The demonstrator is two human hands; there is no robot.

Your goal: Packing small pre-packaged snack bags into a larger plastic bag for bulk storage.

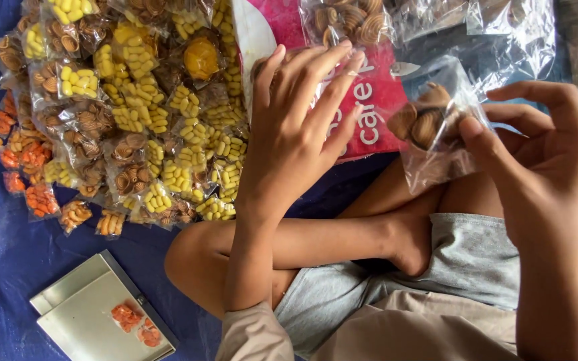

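blue mat; snack bag in right hand

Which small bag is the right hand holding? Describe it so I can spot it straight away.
Start at the pink bag at top centre and look just right of it. There the right hand pinches a small clear bag above the knees, with a few brown spiral snacks inside. Unlike the packets in the pile on the left, it is lifted up and mostly empty.

Clear small bag: brown ridged snacks. Packet heap, ten o'clock: yellow, brown, orange pieces in clear film. Large bag, twelve o'clock: pink, white lettering. Tray, seven o'clock: pale grey. Ground sheet: blue. Shorts: grey.
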